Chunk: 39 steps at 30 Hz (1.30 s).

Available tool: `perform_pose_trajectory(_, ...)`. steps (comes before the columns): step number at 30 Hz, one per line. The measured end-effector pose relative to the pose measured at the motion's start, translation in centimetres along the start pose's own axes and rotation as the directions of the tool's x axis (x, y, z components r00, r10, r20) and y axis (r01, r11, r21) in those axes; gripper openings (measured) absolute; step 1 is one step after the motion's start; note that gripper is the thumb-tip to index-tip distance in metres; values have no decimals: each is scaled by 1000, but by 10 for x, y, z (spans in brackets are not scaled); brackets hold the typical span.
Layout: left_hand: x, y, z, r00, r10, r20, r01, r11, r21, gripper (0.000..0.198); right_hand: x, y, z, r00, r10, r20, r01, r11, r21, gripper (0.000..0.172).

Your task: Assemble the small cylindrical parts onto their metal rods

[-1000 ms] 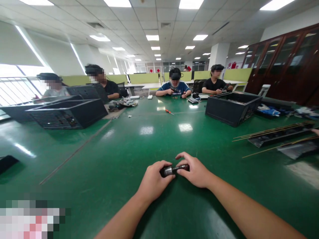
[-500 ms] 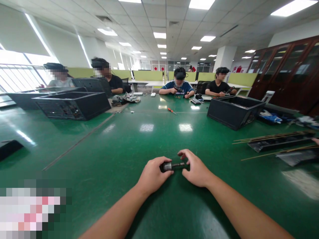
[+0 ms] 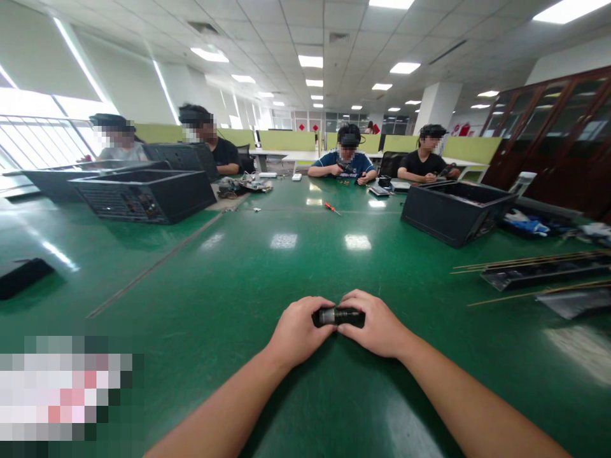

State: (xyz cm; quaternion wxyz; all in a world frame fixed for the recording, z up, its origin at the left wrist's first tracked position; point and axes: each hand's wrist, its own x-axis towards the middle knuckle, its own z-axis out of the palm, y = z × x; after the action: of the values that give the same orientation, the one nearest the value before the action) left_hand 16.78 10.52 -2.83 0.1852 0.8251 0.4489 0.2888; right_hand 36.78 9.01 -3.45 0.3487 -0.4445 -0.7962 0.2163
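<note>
Between my hands, just above the green table, lies a short black cylindrical tool [image 3: 328, 316] with a silver-grey band near its left part. It is held level. My left hand [image 3: 300, 334] grips its left end, thumb below and fingers above. Around the right, darker part my right hand [image 3: 382, 327] is closed, its fingertips close to those of the left. The palms hide both ends of the tool, so I cannot tell its exact kind.
A red-handled screwdriver [image 3: 333, 208] lies ahead on the green table [image 3: 267, 273]. Black computer cases stand at left [image 3: 191, 197] and right [image 3: 443, 216]. Thin rods [image 3: 539, 260] and dark trays lie at right. Several people sit across the table.
My right hand has closed around the right end, covering the thin, ridged shaft seen before. My hands are closer together. The view has shifted slightly.
</note>
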Motion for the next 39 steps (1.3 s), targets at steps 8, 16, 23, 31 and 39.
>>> perform_pose_trajectory(8, 0, 4, -1, 1000, -1, -21, 2, 999, 40, 24, 2, 4, 3, 999, -34, -26, 35, 999, 16, 12)
perform_pose_trajectory(16, 0, 3, -1, 999, 25, -36, -25, 1000, -7, 23, 2, 3, 3, 999, -37, -33, 38, 999, 26, 10)
perform_pose_trajectory(23, 0, 1, 1, 995, 45, -88, -47, 999, -23, 24, 3, 7, 5, 998, -54, -39, 55, 998, 22, 8)
perform_pose_trajectory(31, 0, -1, 2, 995, 41, -94, -45, 998, -33, 27, 2, 7, 4, 999, -38, -34, 38, 999, 7, 8)
perform_pose_trajectory(39, 0, 0, 2, 993, 31, -112, -35, 999, -33, 27, 3, 9, 4, 998, -39, -42, 38, 999, -5, 8)
